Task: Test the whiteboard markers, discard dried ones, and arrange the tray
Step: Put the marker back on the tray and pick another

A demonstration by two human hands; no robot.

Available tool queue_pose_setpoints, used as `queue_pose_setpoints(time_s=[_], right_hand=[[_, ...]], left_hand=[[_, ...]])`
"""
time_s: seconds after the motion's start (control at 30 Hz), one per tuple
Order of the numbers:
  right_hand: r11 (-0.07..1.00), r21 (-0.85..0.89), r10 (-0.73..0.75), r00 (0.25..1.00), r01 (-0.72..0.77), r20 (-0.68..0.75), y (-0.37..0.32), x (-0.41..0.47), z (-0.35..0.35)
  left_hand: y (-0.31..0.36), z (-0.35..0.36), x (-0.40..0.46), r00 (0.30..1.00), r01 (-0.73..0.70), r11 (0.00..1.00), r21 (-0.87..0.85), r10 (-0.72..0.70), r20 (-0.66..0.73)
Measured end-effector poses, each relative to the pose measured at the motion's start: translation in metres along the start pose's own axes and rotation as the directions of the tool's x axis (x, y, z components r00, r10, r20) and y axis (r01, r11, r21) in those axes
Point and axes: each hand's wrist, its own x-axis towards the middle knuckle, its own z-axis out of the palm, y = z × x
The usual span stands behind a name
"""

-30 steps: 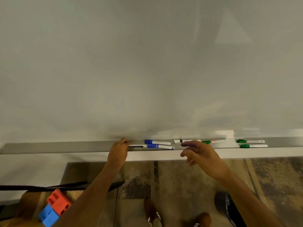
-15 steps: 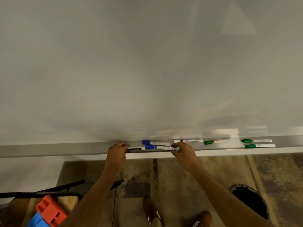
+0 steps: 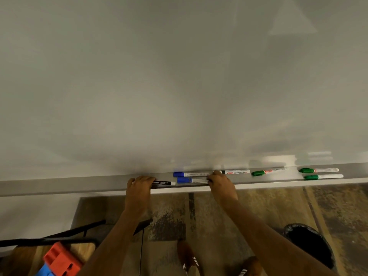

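Left hand (image 3: 140, 183) grips black marker (image 3: 163, 183); right hand (image 3: 220, 185) pinches blue-capped white marker (image 3: 190, 180) on tray (image 3: 59, 186).

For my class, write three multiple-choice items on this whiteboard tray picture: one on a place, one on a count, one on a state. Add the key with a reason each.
1. Where does the round black waste bin stand?
A. on the floor at lower right
B. on the tray
C. on the stool

2. How many green-capped white markers lie on the long grey metal tray?
A. one
B. three
C. five

3. What is the left hand doing?
A. hanging idle
B. resting on the black-labelled marker
C. writing on the board

Key: 1 A, it sits on the floor beneath the right arm; 2 B, three green caps show at the tray's right; 3 B, its fingers cover that marker's end.
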Motion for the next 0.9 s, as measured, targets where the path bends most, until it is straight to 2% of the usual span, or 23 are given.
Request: queue_pose_setpoints(time_s=[0.2,0.43,0.6,0.7,0.8,0.9], right_hand=[[1.000,-0.026,-0.003,1.000,0.003,0.013,-0.005,-0.007,-0.017],[0.988,0.117,-0.104,0.995,0.105,-0.014,-0.012,-0.043,-0.095],[0.961,0.166,-0.200,0.969,0.223,-0.146,-0.010,-0.086,-0.173],[0.938,0.189,-0.243,0.939,0.292,-0.245,-0.007,-0.112,-0.219],[0.898,0.242,-0.269,0.895,0.366,-0.355,-0.006,-0.139,-0.262],[0.828,0.395,-0.203,0.870,0.398,-0.450,-0.005,-0.166,-0.297]], left_hand=[[0.022,-0.027,-0.008,0.998,0.022,0.987,-0.162,-0.031,-0.051],[0.107,-0.090,-0.019,0.980,-0.195,0.958,-0.211,0.181,-0.082],[0.172,-0.142,-0.023,0.965,-0.260,0.935,-0.241,0.259,-0.033],[0.209,-0.172,-0.028,0.948,-0.318,0.908,-0.274,0.300,-0.108],[0.249,-0.199,-0.033,0.910,-0.407,0.887,-0.219,0.371,-0.187],[0.285,-0.224,-0.042,0.887,-0.454,0.861,-0.229,0.410,-0.215]])
